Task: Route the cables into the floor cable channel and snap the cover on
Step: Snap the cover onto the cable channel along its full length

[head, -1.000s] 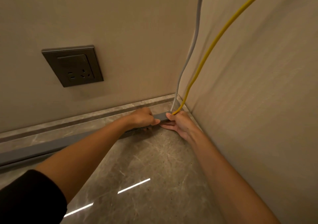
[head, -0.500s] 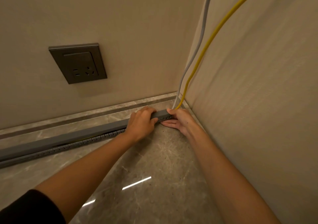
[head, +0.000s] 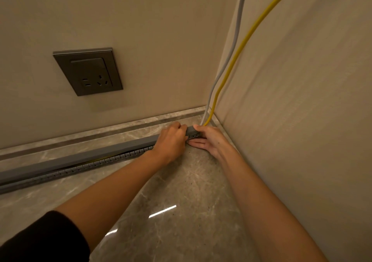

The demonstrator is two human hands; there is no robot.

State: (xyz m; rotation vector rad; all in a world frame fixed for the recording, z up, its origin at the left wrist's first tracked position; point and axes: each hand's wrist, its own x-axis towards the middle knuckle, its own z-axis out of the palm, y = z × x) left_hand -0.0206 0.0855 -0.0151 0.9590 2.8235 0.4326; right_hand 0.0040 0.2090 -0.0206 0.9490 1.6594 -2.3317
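Left hand (head: 171,139) has slid rightward along the long grey plastic channel cover (head: 84,157), fingers clamped over it beside the right hand (head: 209,141) pinching its corner end, cover still gapped at left.

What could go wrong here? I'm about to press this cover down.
1. A strip of yellow cable shows in the gap under the long grey plastic cover; it could get pinched.
2. The cover sits raised above the slotted grey channel further left, so pressing only at the corner may leave it unsnapped.
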